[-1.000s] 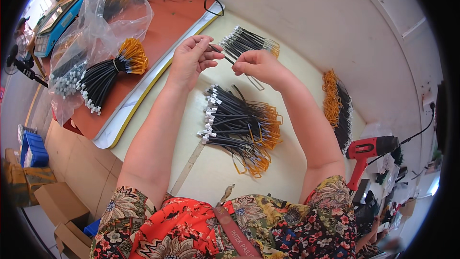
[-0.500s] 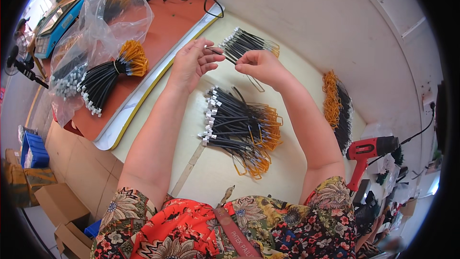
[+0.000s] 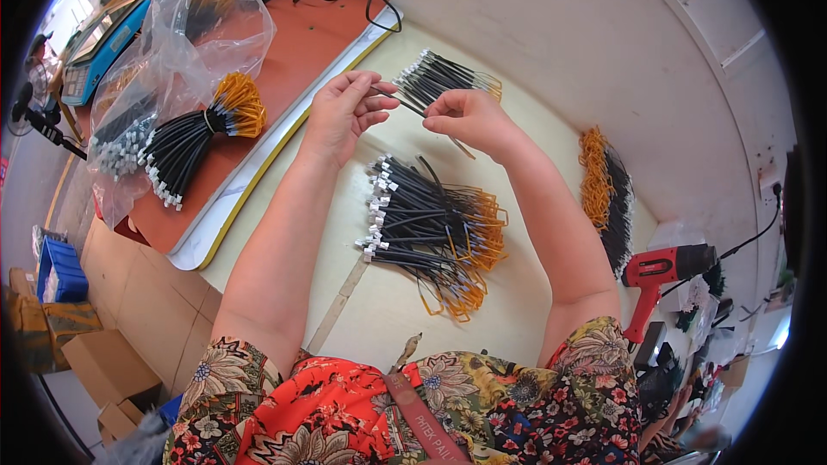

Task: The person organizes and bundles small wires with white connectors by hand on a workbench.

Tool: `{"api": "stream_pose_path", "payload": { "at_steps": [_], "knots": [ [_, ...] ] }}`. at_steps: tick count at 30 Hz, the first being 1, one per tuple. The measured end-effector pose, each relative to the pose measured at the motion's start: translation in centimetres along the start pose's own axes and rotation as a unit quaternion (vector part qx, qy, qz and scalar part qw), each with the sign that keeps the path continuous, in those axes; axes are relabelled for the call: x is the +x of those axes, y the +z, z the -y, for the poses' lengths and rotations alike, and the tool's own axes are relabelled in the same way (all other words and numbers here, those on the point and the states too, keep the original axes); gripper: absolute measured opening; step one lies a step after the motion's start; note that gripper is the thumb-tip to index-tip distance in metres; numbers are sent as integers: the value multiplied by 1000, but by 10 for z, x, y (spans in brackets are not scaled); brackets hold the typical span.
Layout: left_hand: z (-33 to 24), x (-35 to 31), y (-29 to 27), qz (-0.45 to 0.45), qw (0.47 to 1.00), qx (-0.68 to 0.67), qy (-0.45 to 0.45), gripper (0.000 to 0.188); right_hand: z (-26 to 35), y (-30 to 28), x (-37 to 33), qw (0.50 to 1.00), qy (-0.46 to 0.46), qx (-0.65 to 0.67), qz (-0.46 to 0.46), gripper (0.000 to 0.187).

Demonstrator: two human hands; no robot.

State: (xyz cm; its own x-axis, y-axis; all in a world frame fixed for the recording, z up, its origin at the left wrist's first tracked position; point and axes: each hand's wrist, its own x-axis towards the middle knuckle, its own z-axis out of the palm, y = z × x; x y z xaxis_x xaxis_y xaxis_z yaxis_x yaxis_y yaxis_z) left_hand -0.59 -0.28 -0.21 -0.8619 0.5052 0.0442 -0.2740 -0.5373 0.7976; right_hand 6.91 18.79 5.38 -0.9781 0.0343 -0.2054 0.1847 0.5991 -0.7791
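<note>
A thin black cable (image 3: 407, 104) is stretched between my hands above the table. Its left end is pinched by my left hand (image 3: 342, 116), thumb against forefinger and the other fingers loosely curled. My right hand (image 3: 469, 122) grips the cable farther along, and its thin yellowish tail (image 3: 463, 149) hangs below that hand. Just beyond my hands lies a row of similar black cables (image 3: 435, 76) with white connectors. Nearer to me is a larger pile of black cables (image 3: 422, 211), white connectors on the left and orange wire loops on the right.
On the reddish board (image 3: 319, 34) at left lie a tied cable bundle (image 3: 194, 145) and a clear plastic bag (image 3: 220, 43). Another cable stack (image 3: 613, 202) lies by the wall. A red heat gun (image 3: 656, 271) is at right, with cardboard boxes (image 3: 112, 362) at lower left.
The cable's white tip, which showed at my left fingertips, is now covered by them. The hanging tail has turned slightly. A grey blurred shape has appeared by the boxes at lower left.
</note>
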Motion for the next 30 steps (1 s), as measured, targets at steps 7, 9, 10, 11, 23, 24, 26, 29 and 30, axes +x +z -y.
{"api": "stream_pose_path", "payload": {
  "at_steps": [7, 9, 10, 11, 23, 24, 26, 29, 30],
  "knots": [
    [-1, -1, -1, -1, 1000, 3, 4, 18, 7, -1, -3, 1000, 25, -7, 2, 17],
    [0, 0, 0, 4, 1000, 0, 3, 18, 2, 0, -2, 1000, 4, -24, -11, 17],
    [0, 0, 0, 5, 1000, -2, 0, 19, 0, 0, -2, 999, -18, -39, -23, 17],
    [0, -1, 0, 6, 1000, -4, -3, 19, 2, 0, -3, 999, -18, -39, -23, 17],
    [2, 0, -2, -5, 1000, -15, -13, 23, 0, -3, -2, 993, -26, -102, -50, 20],
    [2, 0, -2, -5, 1000, -15, -13, 23, 0, -4, -1, 989, -33, -123, -71, 20],
    [3, 0, -3, -74, 997, 19, -9, 25, -5, -8, 4, 984, -41, -144, -91, 20],
    [4, 2, -3, -86, 996, 21, -12, 25, -29, -19, 21, 940, -64, -273, -194, 19],
    [4, 2, -3, -85, 996, 20, -12, 25, -33, -22, 27, 940, -63, -273, -194, 19]
  ]
}}
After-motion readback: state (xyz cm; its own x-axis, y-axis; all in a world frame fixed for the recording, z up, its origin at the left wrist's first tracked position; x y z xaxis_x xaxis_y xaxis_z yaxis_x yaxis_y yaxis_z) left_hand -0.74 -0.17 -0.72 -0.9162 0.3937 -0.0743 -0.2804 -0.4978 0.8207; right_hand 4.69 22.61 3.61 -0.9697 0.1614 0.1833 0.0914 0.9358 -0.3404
